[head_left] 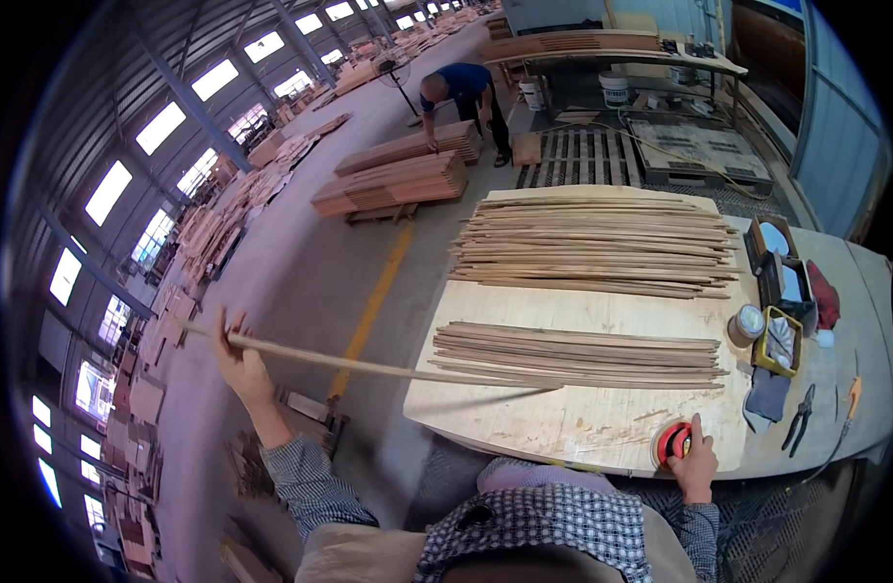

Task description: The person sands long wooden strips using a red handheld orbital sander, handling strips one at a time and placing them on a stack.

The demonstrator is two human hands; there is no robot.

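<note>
My left hand (244,369) is out beyond the table's left edge, its thumb and fingers closed on one end section of a long thin wooden strip (369,361). The strip slants down to the right, its far end over the tabletop beside a smaller bundle of strips (577,355). At the table's near right edge, my right hand (696,466) grips a round red and black palm sander (671,443) that rests on the board. A larger row of similar strips (592,243) lies on the far half of the pale wooden board (563,428).
On the right stand boxes of round sanding discs (775,238), a jar (745,325), a yellow basket (778,342), a red cloth (823,294), pliers (802,418) and an orange-handled air blow gun (853,396). Beyond, a person (461,89) bends over stacked timber (393,185).
</note>
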